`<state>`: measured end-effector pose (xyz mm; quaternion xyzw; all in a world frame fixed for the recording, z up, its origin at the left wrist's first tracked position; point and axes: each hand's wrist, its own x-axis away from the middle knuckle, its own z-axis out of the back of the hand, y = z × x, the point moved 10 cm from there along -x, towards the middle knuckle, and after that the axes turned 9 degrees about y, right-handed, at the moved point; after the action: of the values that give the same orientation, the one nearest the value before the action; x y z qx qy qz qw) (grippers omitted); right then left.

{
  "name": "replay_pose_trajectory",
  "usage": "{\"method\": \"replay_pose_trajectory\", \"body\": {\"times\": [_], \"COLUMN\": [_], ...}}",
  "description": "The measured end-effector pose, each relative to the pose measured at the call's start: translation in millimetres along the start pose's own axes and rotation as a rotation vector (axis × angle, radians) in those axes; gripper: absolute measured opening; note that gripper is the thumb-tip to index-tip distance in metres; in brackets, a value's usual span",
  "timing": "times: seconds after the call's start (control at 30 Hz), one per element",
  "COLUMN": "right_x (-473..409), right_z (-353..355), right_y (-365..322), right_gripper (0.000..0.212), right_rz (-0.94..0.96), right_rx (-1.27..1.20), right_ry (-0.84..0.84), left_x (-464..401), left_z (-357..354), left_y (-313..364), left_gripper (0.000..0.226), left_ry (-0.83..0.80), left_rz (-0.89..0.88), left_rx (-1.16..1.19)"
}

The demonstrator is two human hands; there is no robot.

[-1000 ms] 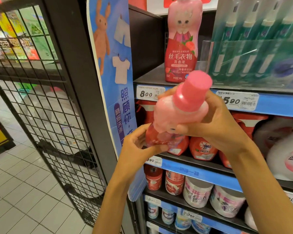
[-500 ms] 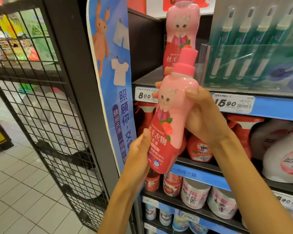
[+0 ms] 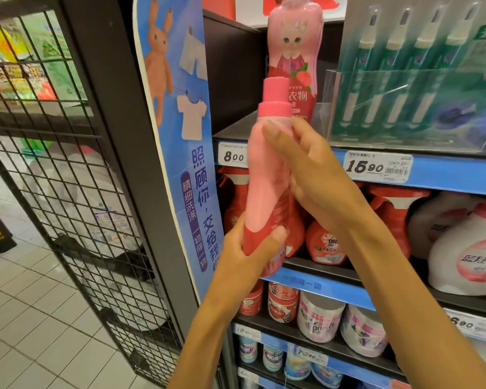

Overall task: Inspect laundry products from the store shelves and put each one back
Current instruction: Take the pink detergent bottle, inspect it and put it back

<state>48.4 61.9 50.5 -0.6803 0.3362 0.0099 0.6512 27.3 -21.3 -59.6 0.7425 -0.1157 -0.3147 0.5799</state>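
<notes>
1. Held upright in both hands before the shelves (image 3: 421, 172): pink bottle (image 3: 267, 186), pink cap (image 3: 275, 96) on top, plain side to the camera.
2. Left hand (image 3: 244, 248) wrapped round the red base, thumb across the front.
3. Right hand (image 3: 309, 167) closed round the upper body, fingertips just under the cap.
4. Behind, on the top shelf: matching cat bottle (image 3: 295, 51), beside a clear bin (image 3: 410, 108) of green packs.
5. Below: price tags reading 8.00 (image 3: 233, 156) and 16.90 (image 3: 378, 167), red bottles (image 3: 327, 242), white jugs (image 3: 469, 248).
6. Left of the shelving: blue rabbit banner (image 3: 177, 108), black wire cage (image 3: 68, 164), tiled floor (image 3: 26, 318).
</notes>
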Motion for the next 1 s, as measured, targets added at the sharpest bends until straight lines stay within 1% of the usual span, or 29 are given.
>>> {"method": "replay_pose_trajectory", "body": {"times": [0.07,0.17,0.2,0.27,0.37,0.47,0.53,0.6,0.67,0.73,0.8,0.83,0.93,1.0], "right_x": [1,4,6,7,7,6,5,2,2,4,3,2,-1,-2], "right_z": [3,6,5,3,2,1,4,13,19,13,9,10,8,8], "right_y": [3,13,16,18,13,10,9,5,4,4,-1,-4,-10,-15], "right_gripper": [0.040,0.043,0.045,0.044,0.040,0.036,0.033,0.033,0.043,0.056,0.063,0.063,0.053,0.044], "right_rz": [-0.058,-0.174,-0.203,-0.218,-0.191,-0.174,-0.140,-0.077,-0.034,-0.018,0.024,0.039,0.028,0.016], "right_rx": [-0.057,-0.177,-0.207,-0.236,-0.242,-0.244,-0.210,-0.081,0.038,0.097,0.146,0.127,-0.047,-0.157], "right_ry": [-0.023,-0.004,-0.002,-0.007,-0.025,-0.041,-0.025,0.036,0.060,0.018,0.017,0.027,-0.015,-0.045], "left_x": [2,12,15,17,16,15,13,9,5,1,0,0,-3,-6], "left_z": [-4,-22,-27,-33,-31,-27,-23,-13,-7,-7,-12,-13,-6,2], "left_y": [-4,0,1,-1,-5,-3,-4,-5,2,13,15,14,13,11], "left_gripper": [0.051,0.052,0.055,0.059,0.060,0.054,0.049,0.053,0.054,0.048,0.052,0.055,0.062,0.059], "left_ry": [-0.044,-0.221,-0.265,-0.302,-0.295,-0.254,-0.177,-0.052,0.020,0.052,0.046,0.042,0.056,0.062], "left_rz": [0.064,0.165,0.206,0.252,0.256,0.204,0.147,0.108,0.030,-0.054,-0.072,-0.061,-0.042,-0.011], "left_rx": [0.179,0.444,0.507,0.558,0.549,0.496,0.354,0.145,-0.018,-0.078,-0.084,-0.064,0.027,0.104]}}
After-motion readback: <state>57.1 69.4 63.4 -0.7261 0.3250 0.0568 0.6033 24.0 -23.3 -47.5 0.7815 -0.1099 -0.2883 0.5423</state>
